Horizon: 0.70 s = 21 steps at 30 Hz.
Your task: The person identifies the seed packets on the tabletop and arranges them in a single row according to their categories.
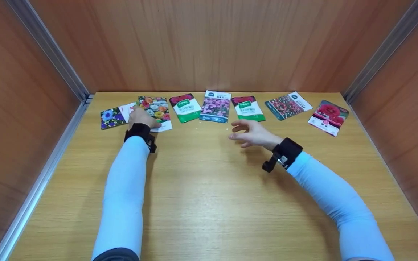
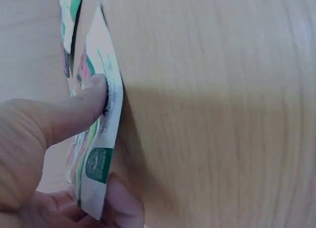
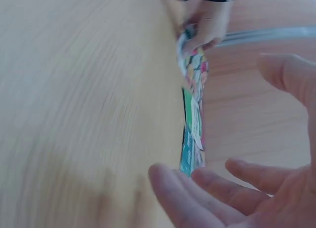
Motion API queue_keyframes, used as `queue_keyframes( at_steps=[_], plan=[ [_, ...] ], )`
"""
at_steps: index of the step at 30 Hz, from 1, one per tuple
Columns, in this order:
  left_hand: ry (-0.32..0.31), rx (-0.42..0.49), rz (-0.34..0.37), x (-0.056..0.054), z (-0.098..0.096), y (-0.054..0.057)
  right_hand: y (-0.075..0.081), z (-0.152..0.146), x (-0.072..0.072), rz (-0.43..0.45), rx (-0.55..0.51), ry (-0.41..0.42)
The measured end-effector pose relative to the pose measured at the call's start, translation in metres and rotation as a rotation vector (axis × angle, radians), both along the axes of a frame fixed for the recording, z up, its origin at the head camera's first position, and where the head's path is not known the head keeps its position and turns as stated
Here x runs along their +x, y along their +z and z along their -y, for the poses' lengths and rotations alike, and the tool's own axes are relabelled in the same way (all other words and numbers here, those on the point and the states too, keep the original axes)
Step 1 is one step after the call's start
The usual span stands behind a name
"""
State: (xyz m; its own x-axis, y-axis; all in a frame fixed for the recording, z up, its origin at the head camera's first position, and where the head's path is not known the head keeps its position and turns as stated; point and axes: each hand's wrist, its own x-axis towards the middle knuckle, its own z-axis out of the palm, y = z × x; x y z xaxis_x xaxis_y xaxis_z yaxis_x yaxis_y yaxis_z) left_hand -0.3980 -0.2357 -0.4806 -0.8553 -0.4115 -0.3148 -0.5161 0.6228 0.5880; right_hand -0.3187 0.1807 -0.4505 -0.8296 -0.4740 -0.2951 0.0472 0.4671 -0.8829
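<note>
My left hand [image 1: 142, 118] holds a seed packet [image 1: 156, 108] printed with many-coloured flowers, at the left of the row. In the left wrist view the thumb lies on the packet's white strip [image 2: 104, 134] and fingers curl under its lower end; that edge is tilted up from the table. Partly behind the hand is a white-and-red packet [image 1: 127, 110], beside one with blue and purple flowers [image 1: 112, 118]. My right hand [image 1: 254, 135] hovers over the table with fingers spread and nothing in them, just in front of a green-and-white packet [image 1: 247, 108].
Along the back of the wooden table [image 1: 201, 188] lie another green-and-white packet [image 1: 185, 107], a pink-flower packet [image 1: 216, 106], a red-flower packet [image 1: 289, 105] and a large red-bloom packet [image 1: 328, 117]. Wood panels [image 1: 212, 43] enclose the back and both sides.
</note>
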Motion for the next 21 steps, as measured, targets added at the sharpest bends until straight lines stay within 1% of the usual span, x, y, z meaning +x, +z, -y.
queue_keyframes(
  at_steps=[2, 4, 6, 8, 10, 13, 15, 17, 21],
  plan=[
    [-0.002, 0.044, -0.006, 0.002, 0.003, 0.001, -0.001, 0.005, -0.002, 0.078, -0.075, -0.027],
    [-0.011, 0.085, -0.013, 0.004, 0.006, 0.003, -0.001, 0.010, -0.002, 0.112, -0.117, -0.035],
    [-0.031, 0.105, -0.018, 0.008, 0.010, 0.005, -0.002, 0.016, -0.002, 0.120, -0.131, -0.033],
    [-0.037, 0.136, -0.028, 0.013, 0.015, 0.008, -0.003, 0.024, -0.002, 0.124, -0.144, -0.028],
    [-0.047, 0.147, -0.043, 0.018, 0.020, 0.011, -0.003, 0.033, -0.002, 0.128, -0.155, -0.026],
    [-0.048, 0.222, -0.084, 0.025, 0.024, 0.014, -0.005, 0.045, -0.001, 0.139, -0.178, -0.026],
    [-0.056, 0.263, -0.101, 0.030, 0.025, 0.015, -0.008, 0.052, 0.000, 0.147, -0.185, -0.028],
    [-0.051, 0.330, -0.107, 0.035, 0.025, 0.018, -0.011, 0.058, 0.000, 0.160, -0.187, -0.030],
    [-0.059, 0.381, -0.104, 0.044, 0.022, 0.022, -0.017, 0.070, 0.001, 0.198, -0.188, -0.040]
  ],
)
